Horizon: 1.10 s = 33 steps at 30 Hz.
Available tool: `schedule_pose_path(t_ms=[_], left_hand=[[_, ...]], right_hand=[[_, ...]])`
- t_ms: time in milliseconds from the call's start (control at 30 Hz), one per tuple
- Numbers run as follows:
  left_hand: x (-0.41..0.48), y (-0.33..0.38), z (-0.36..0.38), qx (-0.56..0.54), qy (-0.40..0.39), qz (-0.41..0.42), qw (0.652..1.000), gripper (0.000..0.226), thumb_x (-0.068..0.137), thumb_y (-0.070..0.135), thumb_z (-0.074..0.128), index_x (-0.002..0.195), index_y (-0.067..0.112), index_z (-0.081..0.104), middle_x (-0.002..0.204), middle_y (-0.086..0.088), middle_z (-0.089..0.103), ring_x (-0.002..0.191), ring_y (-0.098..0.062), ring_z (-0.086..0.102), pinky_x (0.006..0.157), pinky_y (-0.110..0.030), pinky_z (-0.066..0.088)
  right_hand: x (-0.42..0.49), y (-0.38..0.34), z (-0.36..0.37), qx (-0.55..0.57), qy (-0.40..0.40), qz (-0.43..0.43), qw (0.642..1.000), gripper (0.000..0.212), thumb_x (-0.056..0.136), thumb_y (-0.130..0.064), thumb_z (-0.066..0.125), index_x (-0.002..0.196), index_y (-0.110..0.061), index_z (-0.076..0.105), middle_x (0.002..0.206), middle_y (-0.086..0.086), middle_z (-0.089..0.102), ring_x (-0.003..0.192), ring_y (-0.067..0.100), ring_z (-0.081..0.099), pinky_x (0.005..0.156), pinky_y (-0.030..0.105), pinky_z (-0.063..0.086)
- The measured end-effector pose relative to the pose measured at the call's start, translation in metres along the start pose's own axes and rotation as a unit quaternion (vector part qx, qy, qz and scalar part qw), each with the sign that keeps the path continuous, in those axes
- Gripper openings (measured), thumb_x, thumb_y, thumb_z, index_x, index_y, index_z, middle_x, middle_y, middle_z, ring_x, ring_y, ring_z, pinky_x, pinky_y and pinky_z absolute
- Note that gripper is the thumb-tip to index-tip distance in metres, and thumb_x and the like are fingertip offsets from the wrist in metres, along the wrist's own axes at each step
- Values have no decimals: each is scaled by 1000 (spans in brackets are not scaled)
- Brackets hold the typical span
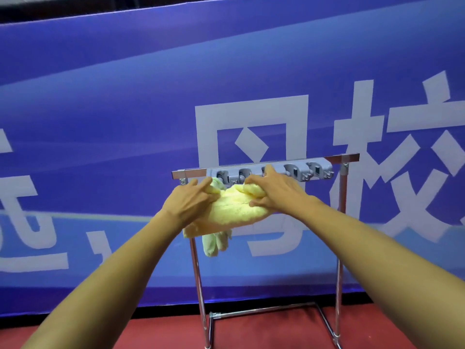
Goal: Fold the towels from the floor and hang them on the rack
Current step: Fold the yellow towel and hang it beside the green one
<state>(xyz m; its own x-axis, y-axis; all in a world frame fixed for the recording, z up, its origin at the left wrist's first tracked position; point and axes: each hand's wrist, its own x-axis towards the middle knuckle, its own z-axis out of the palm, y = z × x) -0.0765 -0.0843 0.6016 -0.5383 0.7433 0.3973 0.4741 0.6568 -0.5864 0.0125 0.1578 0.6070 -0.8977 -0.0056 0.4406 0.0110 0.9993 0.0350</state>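
left hand (191,201) fingers curled round yellow towel (236,210) | right hand (279,193) fingers bunch its top edge, forefinger up at grey clip strip (302,170) | towel just under rack (349,156) top bar | green towel (214,244) hangs behind | red floor (264,331) below

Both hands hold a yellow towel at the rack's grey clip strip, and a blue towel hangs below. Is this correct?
No: the head view shows the hanging towel pale green, not blue. The left hand and right hand hold the yellow towel at the clip strip.
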Motion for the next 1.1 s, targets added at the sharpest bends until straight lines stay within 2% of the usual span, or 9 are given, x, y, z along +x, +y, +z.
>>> schedule_pose_path(t_ms=[167, 300, 400, 533, 633, 767, 900, 1033, 1100], left_hand=[[21, -9, 4, -15, 30, -83, 996, 38, 103, 20, 52, 138, 32, 51, 132, -5, 39, 107, -28, 53, 53, -34, 40], [41, -17, 10, -13, 28, -113, 993, 29, 99, 22, 60, 127, 30, 61, 122, -3, 40, 86, -21, 44, 51, -32, 41], [53, -22, 21, -19, 14, -136, 990, 25, 98, 20, 60, 121, 27, 64, 123, -3, 40, 81, -20, 35, 51, -31, 39], [66, -27, 37, -59, 18, -188, 980, 21, 99, 20, 57, 117, 28, 65, 119, -3, 41, 78, -20, 37, 50, -31, 33], [71, -29, 43, -76, 19, -187, 979, 27, 95, 24, 64, 121, 30, 63, 115, -3, 42, 78, -20, 41, 52, -32, 37], [77, -26, 41, -72, 5, -176, 982, 24, 95, 23, 65, 119, 27, 62, 115, -4, 43, 76, -20, 43, 50, -31, 38], [84, -25, 34, -61, -7, -185, 981, 18, 96, 13, 60, 110, 23, 62, 113, -4, 42, 75, -21, 42, 42, -29, 22], [84, -17, 24, -44, -16, -180, 982, 15, 95, 4, 56, 104, 14, 62, 112, -6, 46, 75, -22, 43, 46, -32, 26], [85, -12, 21, -34, -25, -167, 985, 13, 97, 6, 54, 104, 13, 62, 114, -7, 47, 77, -23, 46, 50, -32, 30]], right_hand=[[33, 3, 4, 20, 41, 84, 995, 55, 80, -65, 70, 124, -39, 50, 116, 7, 41, 80, 25, 53, 71, 38, 50], [58, 6, 12, -7, 39, 84, 996, 53, 82, -65, 68, 122, -34, 53, 111, 7, 41, 81, 25, 55, 66, 35, 44], [73, 10, 21, 1, 31, 90, 995, 56, 81, -68, 67, 122, -34, 54, 113, 7, 42, 84, 26, 58, 67, 35, 45], [90, 19, 41, 116, 59, 169, 977, 71, 71, -84, 58, 125, -37, 57, 121, 9, 54, 98, 33, 63, 71, 38, 45], [97, 25, 53, 158, 88, 212, 960, 73, 71, -83, 57, 121, -30, 57, 118, 10, 64, 106, 32, 62, 75, 40, 48], [97, 27, 60, 135, 88, 222, 962, 72, 77, -75, 62, 131, -29, 53, 122, 11, 62, 110, 32, 60, 85, 43, 51], [99, 23, 58, 61, 73, 217, 971, 75, 81, -75, 60, 135, -25, 46, 124, 15, 56, 98, 32, 64, 68, 36, 44], [96, 12, 46, -55, 75, 147, 985, 63, 91, -62, 58, 138, -26, 38, 122, 14, 50, 77, 26, 59, 57, 33, 36], [96, 9, 47, -94, 71, 109, 987, 58, 95, -53, 59, 141, -27, 37, 124, 14, 48, 81, 27, 62, 59, 33, 35]])
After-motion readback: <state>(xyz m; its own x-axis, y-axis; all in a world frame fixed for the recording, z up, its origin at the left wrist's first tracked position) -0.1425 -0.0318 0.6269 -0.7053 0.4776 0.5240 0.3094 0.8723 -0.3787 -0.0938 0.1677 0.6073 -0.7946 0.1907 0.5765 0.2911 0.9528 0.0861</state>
